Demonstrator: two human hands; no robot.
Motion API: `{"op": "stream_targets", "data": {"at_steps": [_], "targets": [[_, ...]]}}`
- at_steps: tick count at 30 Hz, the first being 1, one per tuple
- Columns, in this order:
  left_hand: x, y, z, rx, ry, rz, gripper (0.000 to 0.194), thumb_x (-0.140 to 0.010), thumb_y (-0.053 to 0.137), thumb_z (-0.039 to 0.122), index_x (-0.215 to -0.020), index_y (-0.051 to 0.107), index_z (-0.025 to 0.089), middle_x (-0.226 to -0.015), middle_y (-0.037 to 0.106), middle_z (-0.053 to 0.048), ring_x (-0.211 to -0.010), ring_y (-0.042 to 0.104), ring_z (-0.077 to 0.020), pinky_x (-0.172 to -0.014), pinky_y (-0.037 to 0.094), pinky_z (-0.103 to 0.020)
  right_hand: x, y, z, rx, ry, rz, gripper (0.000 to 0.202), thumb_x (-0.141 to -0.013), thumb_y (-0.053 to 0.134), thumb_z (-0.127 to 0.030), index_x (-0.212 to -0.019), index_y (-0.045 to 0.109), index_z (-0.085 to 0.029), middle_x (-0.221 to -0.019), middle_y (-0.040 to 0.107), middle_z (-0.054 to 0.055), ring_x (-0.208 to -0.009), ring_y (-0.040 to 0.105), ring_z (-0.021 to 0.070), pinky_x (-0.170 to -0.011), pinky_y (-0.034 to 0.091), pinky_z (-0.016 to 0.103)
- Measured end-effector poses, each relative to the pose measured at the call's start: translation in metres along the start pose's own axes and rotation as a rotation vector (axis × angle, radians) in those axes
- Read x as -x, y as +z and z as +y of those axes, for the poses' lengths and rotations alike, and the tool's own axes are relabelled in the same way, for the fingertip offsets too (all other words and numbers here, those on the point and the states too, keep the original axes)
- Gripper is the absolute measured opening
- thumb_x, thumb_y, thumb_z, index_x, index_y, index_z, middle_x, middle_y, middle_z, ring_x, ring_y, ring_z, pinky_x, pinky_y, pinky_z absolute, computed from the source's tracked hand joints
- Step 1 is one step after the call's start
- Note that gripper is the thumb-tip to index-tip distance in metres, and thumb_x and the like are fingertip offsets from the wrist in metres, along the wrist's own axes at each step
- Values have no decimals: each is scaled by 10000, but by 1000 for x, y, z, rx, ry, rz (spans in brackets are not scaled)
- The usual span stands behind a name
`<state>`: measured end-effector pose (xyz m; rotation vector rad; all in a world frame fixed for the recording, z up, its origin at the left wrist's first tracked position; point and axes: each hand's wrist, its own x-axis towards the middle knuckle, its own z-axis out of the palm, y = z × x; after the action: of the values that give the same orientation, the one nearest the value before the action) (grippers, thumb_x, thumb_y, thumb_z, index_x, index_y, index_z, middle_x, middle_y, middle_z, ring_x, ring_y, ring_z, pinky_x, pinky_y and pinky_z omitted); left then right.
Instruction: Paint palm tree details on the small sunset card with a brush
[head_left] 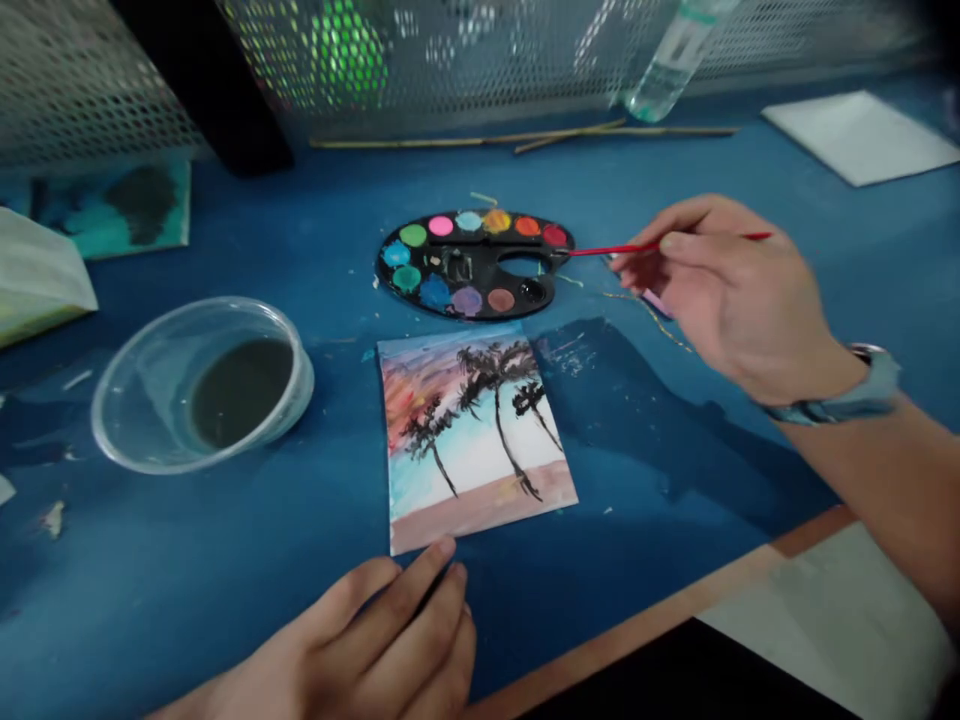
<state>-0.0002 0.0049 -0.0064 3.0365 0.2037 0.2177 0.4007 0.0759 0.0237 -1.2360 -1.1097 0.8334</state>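
My right hand (pixel 739 290) pinches a thin red paintbrush (pixel 611 250), its tip by the right end of a black oval watercolor palette (pixel 480 255) near the red paint pan. A small painting (pixel 480 430) lies flat below the palette, showing dark palm trees, a pink and blue sky and a brown ground strip. My left hand (pixel 375 635) rests at the painting's lower edge, fingers stretched out, index fingertip touching or very close to the border. It holds nothing that I can see.
A clear plastic bowl (pixel 112 430) of dark water stands left of the painting. Behind are thin sticks (pixel 420 142), a water bottle (pixel 671 65) and a perforated metal screen (pixel 450 60). A white sheet (pixel 862 135) lies at back right, a teal painted piece (pixel 112 210) at back left.
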Motion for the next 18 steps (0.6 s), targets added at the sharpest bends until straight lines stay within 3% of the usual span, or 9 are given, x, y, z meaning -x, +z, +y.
{"op": "stream_targets", "data": {"at_steps": [4,7,10,15,18], "targets": [[-24,-14,-12,-53,45,97,331,-1055,376,248,-1142,695,232,-1224,708,28,-1192,589,-191,-947,407,-355,-32,6,-11,216,-63,-139,123,-877,590,-91,-876,701,-144,-832,713,12,-800,663,116,-777,459,316],[-37,-23,-16,-17,58,153,366,-1072,339,255,-1088,702,212,-1176,719,27,-1174,596,-195,-972,389,-362,-46,18,-18,377,-98,-245,193,-974,546,-201,-846,672,-132,-757,700,19,-749,648,116,-786,454,320],[-38,-21,-18,7,63,144,334,-1067,373,273,-1107,698,207,-1206,709,24,-1192,599,-197,-1008,391,-358,-46,28,-18,536,-159,-238,310,-1044,468,-326,-814,609,-173,-678,640,-1,-695,605,113,-776,445,316],[-36,-13,-17,41,73,183,364,-1066,336,242,-1106,694,195,-1170,721,2,-1197,614,-192,-1027,421,-333,-39,29,-9,639,-209,-226,347,-1032,478,-427,-786,581,-206,-711,639,10,-736,598,131,-797,443,311],[-34,-27,-20,-9,104,234,326,-1043,362,200,-1092,684,180,-1172,726,-13,-1210,614,-191,-1050,448,-327,-37,27,-7,625,-229,-199,354,-1026,466,-438,-791,597,-208,-719,644,16,-735,606,139,-801,450,320]]}}
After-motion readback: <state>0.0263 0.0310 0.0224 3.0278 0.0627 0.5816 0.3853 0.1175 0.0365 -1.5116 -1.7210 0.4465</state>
